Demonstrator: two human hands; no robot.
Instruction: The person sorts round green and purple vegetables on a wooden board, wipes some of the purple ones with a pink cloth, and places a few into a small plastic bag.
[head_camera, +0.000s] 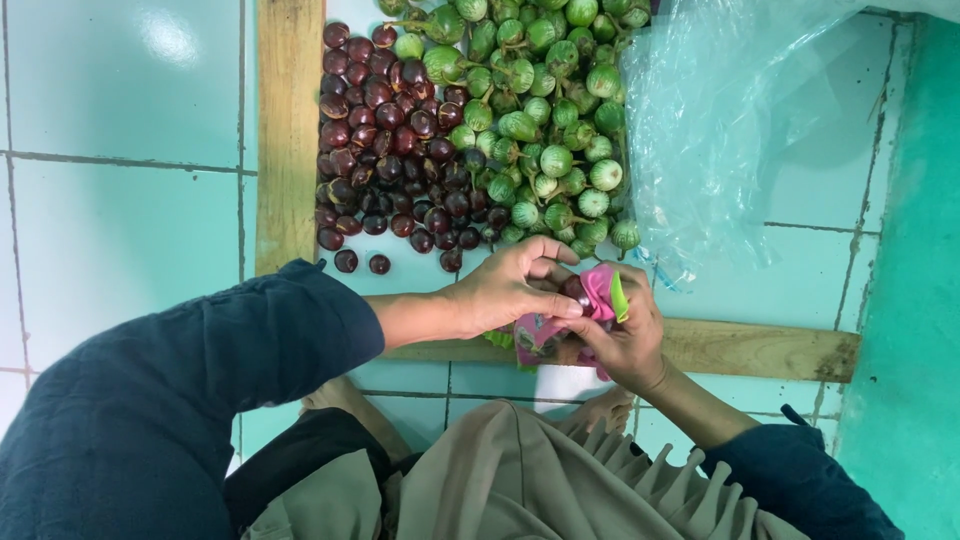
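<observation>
Wiping one dark purple fruit (576, 291) in a pink cloth (560, 325), both hands (505, 290) closed round them; beyond the cloth, heaped purple fruits (390, 140) and green fruits (540, 110) lie untouched.

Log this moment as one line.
left hand: on purple eggplant | right hand: holds pink cloth | green eggplants piled behind

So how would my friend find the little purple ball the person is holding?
Start at the big heap of dark purple fruits on the tiled floor, then look below it to the hands. The left hand pinches one purple fruit against a pink cloth in the right hand. It alone is off the floor.
</observation>
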